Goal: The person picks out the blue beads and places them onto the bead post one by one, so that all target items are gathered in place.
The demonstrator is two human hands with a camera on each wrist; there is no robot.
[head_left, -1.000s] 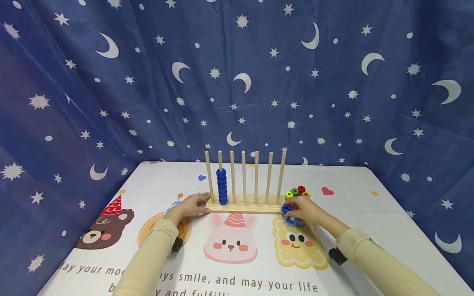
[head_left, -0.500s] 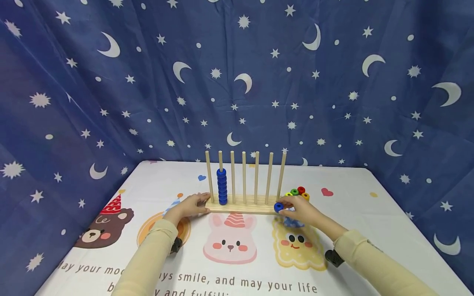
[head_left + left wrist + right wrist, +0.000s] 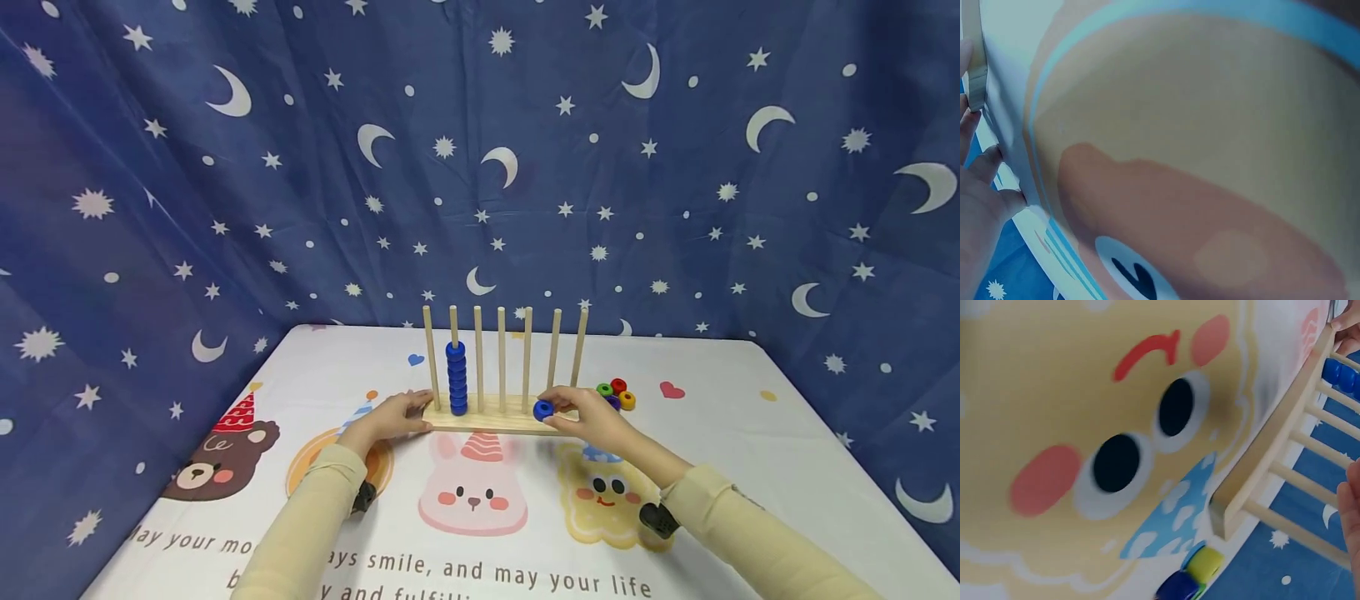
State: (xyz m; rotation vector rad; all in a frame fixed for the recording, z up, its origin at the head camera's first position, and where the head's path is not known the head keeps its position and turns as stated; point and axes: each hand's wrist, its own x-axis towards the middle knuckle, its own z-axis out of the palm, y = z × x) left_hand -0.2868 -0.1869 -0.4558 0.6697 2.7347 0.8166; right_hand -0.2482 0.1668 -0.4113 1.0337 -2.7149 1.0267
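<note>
A wooden peg rack (image 3: 491, 423) with several upright pegs stands on the table. A stack of blue beads (image 3: 457, 379) fills most of its second peg from the left. My left hand (image 3: 393, 417) grips the left end of the base, thumb at the front edge. Between thumb and fingers, my right hand (image 3: 600, 417) pinches a single blue bead (image 3: 543, 410) in front of the right-hand pegs, low above the base. That hand hides the foot of the rightmost peg. The held bead is out of sight in the right wrist view.
Right of the rack lie loose beads: red (image 3: 618, 386), green (image 3: 604, 389), orange (image 3: 627, 401) and purple (image 3: 613, 402). A yellow bead (image 3: 1205, 564) shows in the right wrist view. A blue star-and-moon curtain (image 3: 480, 167) hangs behind the printed tablecloth (image 3: 712, 442).
My right hand has carried the blue bead leftward, from beside the rack's right end to in front of its right-hand pegs. The left hand keeps its place on the base.
</note>
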